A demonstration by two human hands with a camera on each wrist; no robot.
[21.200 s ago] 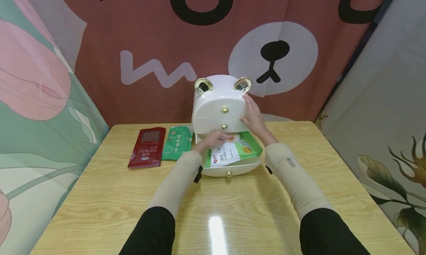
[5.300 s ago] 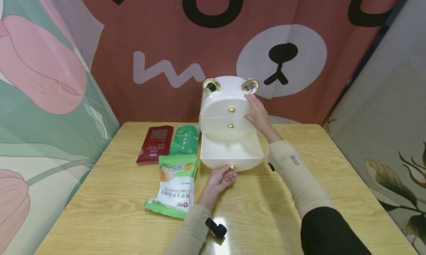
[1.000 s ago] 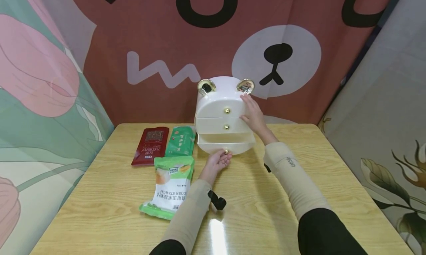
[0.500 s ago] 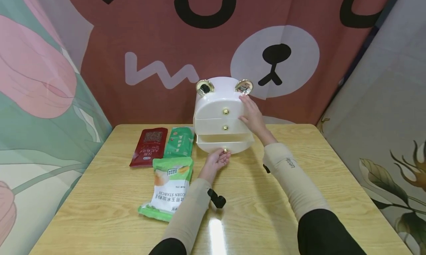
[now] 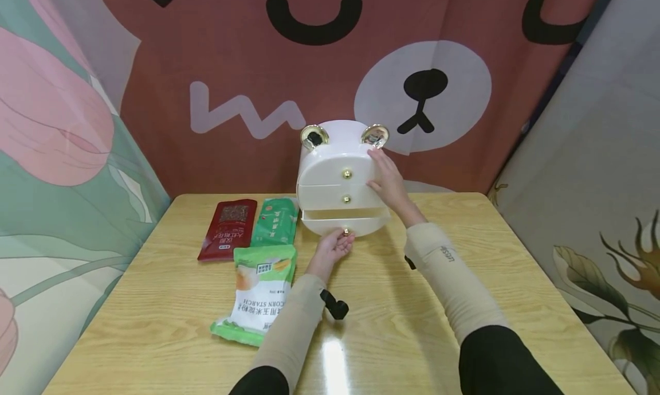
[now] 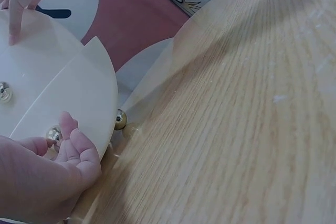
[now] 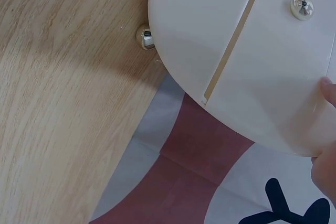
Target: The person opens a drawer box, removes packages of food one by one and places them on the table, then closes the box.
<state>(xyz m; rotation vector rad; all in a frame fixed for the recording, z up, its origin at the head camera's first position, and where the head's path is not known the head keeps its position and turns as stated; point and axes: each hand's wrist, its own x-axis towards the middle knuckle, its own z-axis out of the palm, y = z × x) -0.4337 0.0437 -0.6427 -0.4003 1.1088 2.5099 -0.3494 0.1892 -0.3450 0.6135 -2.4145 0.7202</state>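
Note:
A white drawer cabinet (image 5: pixel 322 171) with gold ears stands at the table's back. Its bottom drawer (image 5: pixel 368 226) juts out a little, leaving a narrow slot above its front. My left hand (image 5: pixel 332 251) pinches the gold knob (image 6: pixel 54 135) of that drawer between thumb and fingers. High on the cabinet's right side rests my right hand (image 5: pixel 390 183), thumb on the front and fingers at the curved edge. Left of the cabinet lies a green and white corn starch bag (image 5: pixel 262 289), its lower corner behind my left sleeve.
Behind the corn starch bag lie a dark red pouch (image 5: pixel 227 230) and a green pouch (image 5: pixel 275 222), side by side. The wooden table (image 5: pixel 412 326) ends at a brown curtain (image 5: pixel 232 165) with a bear face.
The corn starch bag came out of the bottom drawer onto the table. My left hand then pushed that drawer most of the way in by its knob; my right hand stayed on the cabinet.

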